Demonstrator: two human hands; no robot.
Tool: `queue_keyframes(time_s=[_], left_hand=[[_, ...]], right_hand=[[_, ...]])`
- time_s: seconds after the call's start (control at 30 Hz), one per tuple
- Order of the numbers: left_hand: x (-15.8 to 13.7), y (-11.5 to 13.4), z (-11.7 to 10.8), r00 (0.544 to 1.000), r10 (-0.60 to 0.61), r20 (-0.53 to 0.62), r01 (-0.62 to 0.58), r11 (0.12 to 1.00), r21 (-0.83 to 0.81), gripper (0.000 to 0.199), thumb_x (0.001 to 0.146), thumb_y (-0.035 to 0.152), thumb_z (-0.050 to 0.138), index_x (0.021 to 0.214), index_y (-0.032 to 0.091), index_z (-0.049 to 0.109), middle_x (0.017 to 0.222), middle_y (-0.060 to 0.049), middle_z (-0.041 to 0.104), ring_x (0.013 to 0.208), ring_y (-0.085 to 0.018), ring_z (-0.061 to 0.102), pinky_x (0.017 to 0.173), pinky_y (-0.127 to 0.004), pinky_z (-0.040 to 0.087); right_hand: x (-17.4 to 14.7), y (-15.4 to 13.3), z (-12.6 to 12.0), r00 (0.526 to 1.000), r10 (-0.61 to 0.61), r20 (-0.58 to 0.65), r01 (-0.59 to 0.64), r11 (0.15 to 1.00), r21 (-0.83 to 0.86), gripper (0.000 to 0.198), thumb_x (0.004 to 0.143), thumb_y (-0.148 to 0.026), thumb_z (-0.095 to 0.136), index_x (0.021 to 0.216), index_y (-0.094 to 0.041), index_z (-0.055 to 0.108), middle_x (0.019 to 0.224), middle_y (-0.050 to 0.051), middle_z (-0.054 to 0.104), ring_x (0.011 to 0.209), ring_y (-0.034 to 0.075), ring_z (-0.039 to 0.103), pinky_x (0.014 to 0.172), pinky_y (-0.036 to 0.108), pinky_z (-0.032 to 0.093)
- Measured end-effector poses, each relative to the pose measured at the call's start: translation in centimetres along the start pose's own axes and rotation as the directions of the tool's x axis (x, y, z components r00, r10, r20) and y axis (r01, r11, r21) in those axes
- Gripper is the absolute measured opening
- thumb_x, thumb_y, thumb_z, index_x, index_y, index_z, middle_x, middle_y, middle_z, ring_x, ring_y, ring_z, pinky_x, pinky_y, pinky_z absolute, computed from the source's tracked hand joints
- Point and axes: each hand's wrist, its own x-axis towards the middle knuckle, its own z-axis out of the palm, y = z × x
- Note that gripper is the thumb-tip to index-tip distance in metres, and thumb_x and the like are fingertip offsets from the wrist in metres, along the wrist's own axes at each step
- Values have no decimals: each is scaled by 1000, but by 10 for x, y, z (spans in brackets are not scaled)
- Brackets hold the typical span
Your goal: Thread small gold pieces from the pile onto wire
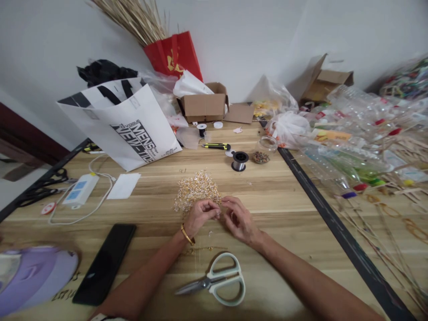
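Observation:
My left hand [201, 215], with a gold bracelet [187, 235] at the wrist, pinches a small clear bead [218, 215] between thumb and fingertips. Facing it, my right hand [241, 218] has its fingers curled in close by; whatever is between them is too small to make out. Just behind the left hand lies a pile of gold and clear beads [197, 187]. A thin gold chain [210, 248] rests on the wood in front of the hands. Nearer to me are scissors [225, 278] with pale handles, their blades pointing left.
Behind the hands stand a wire spool [240, 161], a jar of beads [261, 156] and a yellow-black utility knife [216, 146]. To the left are a black phone [105, 263], a power strip [80, 191] and a white paper bag [127, 125]. Plastic bottles [354, 165] crowd the right.

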Motion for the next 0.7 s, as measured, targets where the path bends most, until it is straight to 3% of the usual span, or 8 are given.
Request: queue_keyframes(time_s=[0.07, 0.17, 0.4, 0.53, 0.7], left_hand=[[0, 0, 0, 1000, 2, 13, -2, 1000, -11, 22, 62, 28, 73, 67, 10, 61, 58, -1, 62, 55, -10, 56, 57, -22, 46], [0, 0, -1, 1000, -11, 19, 11, 1000, -26, 23, 61, 29, 74, 68, 10, 61, 58, -1, 62, 55, -10, 56, 58, -22, 47], [1, 1, -1, 1000, -20, 7, 20, 999, -26, 21, 63, 28, 72, 67, 10, 61, 57, -1, 62, 55, -10, 56, 57, -22, 46], [1, 0, -1, 1000, -8, 4, 9, 1000, -29, 19, 65, 26, 71, 68, 11, 61, 57, 0, 61, 55, -10, 56, 57, -22, 46], [1, 0, 1, 1000, -14, 23, 15, 998, -53, 19, 65, 26, 71, 70, 10, 62, 59, -1, 63, 56, -10, 57, 59, -23, 47]], right_hand=[[0, 0, 0, 998, -32, 46, 34, 999, -39, 31, 87, -14, 46, 117, -21, 48, 118, 13, 53, 84, 17, 59, 67, 29, 53], [1, 2, 1, 994, -69, 85, 75, 994, -75, 29, 88, -12, 45, 116, -20, 49, 113, 12, 57, 107, 20, 53, 85, 34, 50], [-1, 4, 1, 998, -47, 46, 49, 997, -55, 22, 90, -16, 46, 111, -19, 49, 104, 11, 60, 96, 19, 58, 80, 33, 51], [0, 1, 0, 999, 40, 23, -40, 999, 2, 15, 90, -19, 47, 104, -20, 51, 97, 8, 60, 79, 16, 59, 71, 30, 52], [0, 2, -1, 988, 150, 37, -152, 985, 80, 11, 89, -24, 50, 98, -19, 54, 89, 7, 60, 73, 15, 57, 67, 28, 51]])
